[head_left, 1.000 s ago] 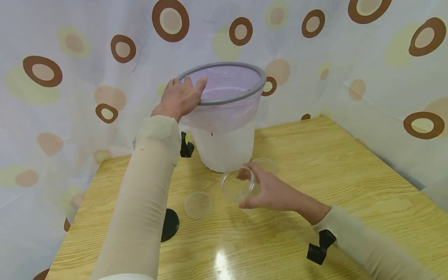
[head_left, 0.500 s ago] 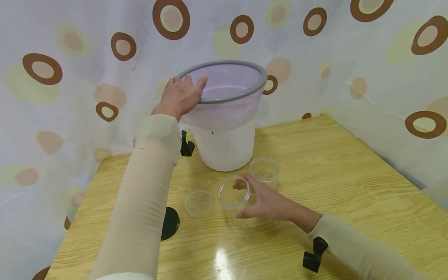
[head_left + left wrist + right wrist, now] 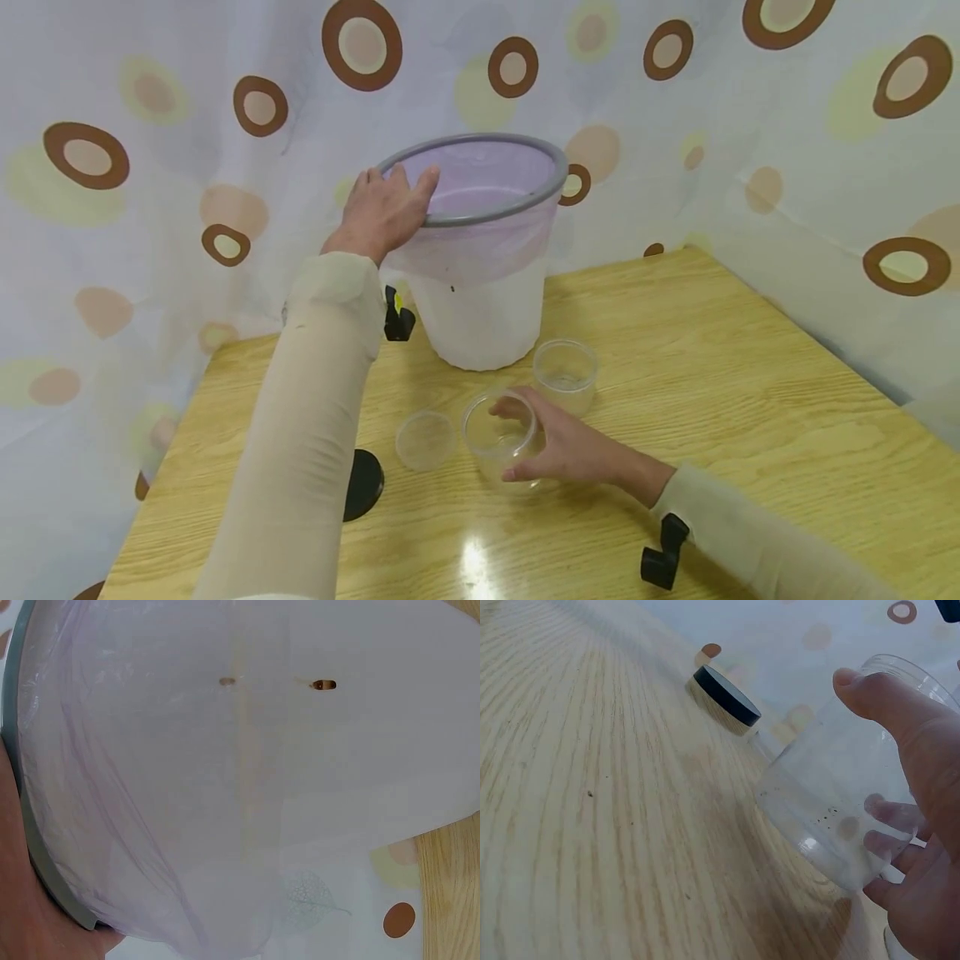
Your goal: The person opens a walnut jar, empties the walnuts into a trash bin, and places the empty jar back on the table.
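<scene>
Jar sat tilted, mouth leftward, gripped in the right hand low over the tabletop; left hand gripped the bin rim behind.

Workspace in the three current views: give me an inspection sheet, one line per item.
Surface: light wooden table, glossy glare near the front edge.
Job's things: clear round plastic jar, tilted; second clear plastic jar upright beside it; clear round lid lying flat; white bin with grey rim and purple liner.
Clutter: black disc at the table's left.
Grippers: left hand grips the bin's rim; right hand grips the tilted jar.
Cables: nothing seen.
Surroundings: white curtain with brown rings.
</scene>
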Demonstrator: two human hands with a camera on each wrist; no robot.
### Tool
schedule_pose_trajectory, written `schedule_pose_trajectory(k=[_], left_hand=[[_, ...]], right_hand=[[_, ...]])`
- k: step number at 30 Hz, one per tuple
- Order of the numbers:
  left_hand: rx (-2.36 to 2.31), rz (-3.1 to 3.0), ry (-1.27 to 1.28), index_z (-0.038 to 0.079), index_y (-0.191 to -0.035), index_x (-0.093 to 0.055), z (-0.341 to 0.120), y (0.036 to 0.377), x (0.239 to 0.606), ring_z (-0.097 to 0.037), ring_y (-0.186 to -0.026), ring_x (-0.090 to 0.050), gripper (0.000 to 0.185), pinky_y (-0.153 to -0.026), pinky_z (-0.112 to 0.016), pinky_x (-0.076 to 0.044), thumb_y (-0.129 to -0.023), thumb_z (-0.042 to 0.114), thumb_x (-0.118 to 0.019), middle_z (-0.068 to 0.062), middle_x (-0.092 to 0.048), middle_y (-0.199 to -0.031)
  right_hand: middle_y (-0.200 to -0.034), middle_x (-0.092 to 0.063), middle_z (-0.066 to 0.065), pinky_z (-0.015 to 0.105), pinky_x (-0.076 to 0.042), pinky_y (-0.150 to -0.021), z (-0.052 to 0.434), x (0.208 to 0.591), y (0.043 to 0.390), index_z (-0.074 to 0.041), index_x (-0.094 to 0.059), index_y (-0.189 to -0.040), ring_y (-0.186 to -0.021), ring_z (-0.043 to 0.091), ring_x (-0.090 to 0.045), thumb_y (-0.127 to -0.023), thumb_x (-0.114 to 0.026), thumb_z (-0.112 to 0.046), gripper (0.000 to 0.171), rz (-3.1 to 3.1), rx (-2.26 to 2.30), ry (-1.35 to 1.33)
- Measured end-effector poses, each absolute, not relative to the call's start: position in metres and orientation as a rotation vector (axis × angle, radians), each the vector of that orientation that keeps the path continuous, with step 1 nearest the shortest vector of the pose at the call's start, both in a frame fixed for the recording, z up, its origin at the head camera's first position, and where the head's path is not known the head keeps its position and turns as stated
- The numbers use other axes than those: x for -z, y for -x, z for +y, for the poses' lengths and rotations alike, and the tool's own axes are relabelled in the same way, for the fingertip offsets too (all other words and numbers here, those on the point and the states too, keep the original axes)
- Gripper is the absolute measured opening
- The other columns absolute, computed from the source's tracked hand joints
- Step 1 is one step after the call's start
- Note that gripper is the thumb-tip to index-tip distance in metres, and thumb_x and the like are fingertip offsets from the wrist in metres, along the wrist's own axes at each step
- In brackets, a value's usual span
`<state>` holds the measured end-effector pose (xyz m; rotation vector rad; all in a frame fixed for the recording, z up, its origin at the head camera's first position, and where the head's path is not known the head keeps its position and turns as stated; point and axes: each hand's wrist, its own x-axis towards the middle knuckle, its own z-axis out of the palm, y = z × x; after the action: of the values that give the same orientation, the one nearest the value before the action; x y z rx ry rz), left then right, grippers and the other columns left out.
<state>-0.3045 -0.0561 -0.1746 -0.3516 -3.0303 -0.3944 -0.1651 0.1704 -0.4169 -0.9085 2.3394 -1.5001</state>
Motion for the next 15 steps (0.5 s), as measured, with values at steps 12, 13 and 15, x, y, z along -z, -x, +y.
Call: schedule_pose_trajectory(k=[12, 13, 15], left_hand=[[0.495, -2.806, 0.348, 0.001, -0.154, -0.03, -0.055, 0.309, 0.185, -0.037, -0.148, -0.027, 0.072, -0.124, -0.044, -0.017, -0.104, 0.051, -0.014, -0.02, -0.034, -0.158], [0.521, -2.755, 0.349, 0.001, -0.152, -0.033, -0.055, 0.309, 0.187, -0.037, -0.147, -0.03, 0.069, -0.123, -0.045, -0.019, -0.104, 0.047, -0.016, -0.02, -0.037, -0.156], [0.576, -2.673, 0.344, 0.003, -0.151, -0.037, -0.056, 0.309, 0.19, -0.035, -0.145, -0.033, 0.065, -0.122, -0.046, -0.021, -0.104, 0.043, -0.018, -0.019, -0.041, -0.153]], right_hand=[[-0.151, -0.045, 0.004, 0.053, -0.028, -0.117, 0.173, 0.424, 0.164, -0.02, -0.032, -0.149, -0.141, 0.023, -0.043, -0.077, -0.086, -0.032, 0.091, 2.322, 1.477, 0.82], [-0.152, -0.045, 0.003, 0.053, -0.027, -0.118, 0.172, 0.424, 0.164, -0.022, -0.031, -0.149, -0.141, 0.023, -0.043, -0.077, -0.086, -0.033, 0.092, 2.318, 1.472, 0.807], [-0.153, -0.043, 0.002, 0.054, -0.026, -0.118, 0.172, 0.423, 0.164, -0.027, -0.028, -0.15, -0.142, 0.022, -0.041, -0.076, -0.086, -0.033, 0.095, 2.314, 1.46, 0.784]])
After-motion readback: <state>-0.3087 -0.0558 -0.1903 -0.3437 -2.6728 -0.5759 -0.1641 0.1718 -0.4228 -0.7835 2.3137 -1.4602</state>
